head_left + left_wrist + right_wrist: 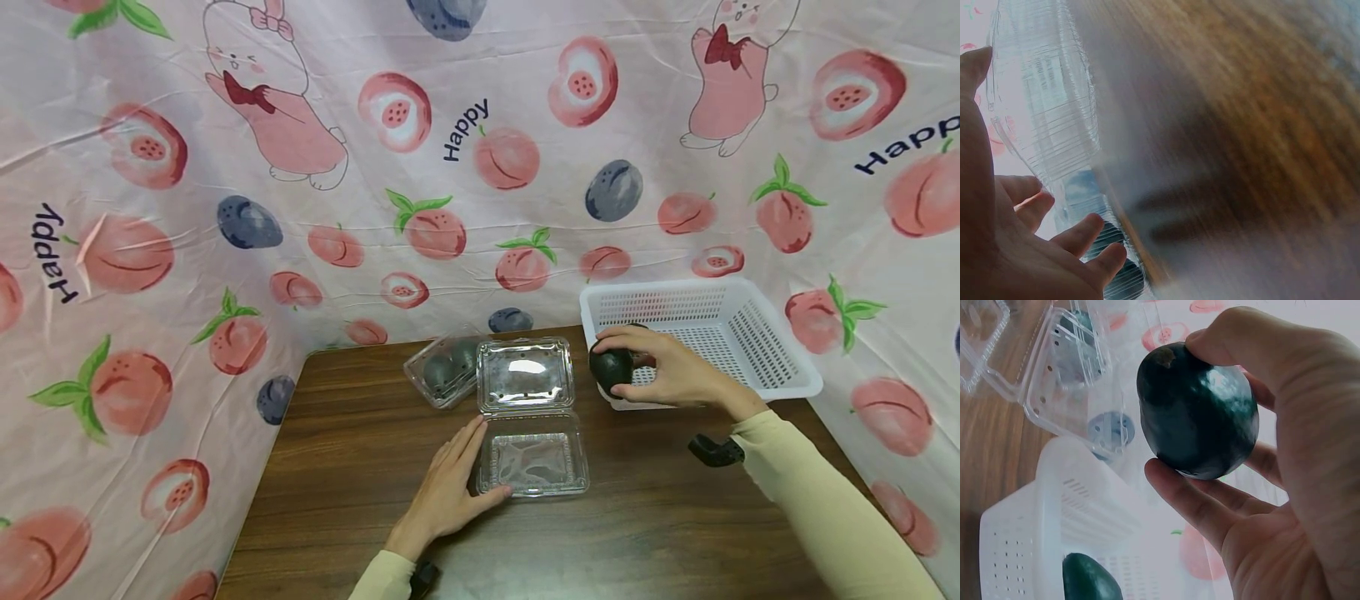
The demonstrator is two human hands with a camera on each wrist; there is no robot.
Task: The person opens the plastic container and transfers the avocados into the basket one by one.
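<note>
A dark green avocado (609,369) is held by my right hand (671,368), over the near left corner of the white basket (787,371). The right wrist view shows the thumb on its upper side and fingers below, with a brown stem scar (1165,357). Another avocado (1089,579) lies inside the basket. My left hand (442,498) rests at the left side of an open clear plastic clamshell box (534,467), fingers straight along its edge and thumb at the near left corner. Its lid (525,375) is folded back away from me.
Behind and left of the open box, a closed clear clamshell (417,367) contains dark avocados. Wood-grain table (360,450) lies under everything. A fruit-printed cloth (465,192) hangs close along the table's back and sides.
</note>
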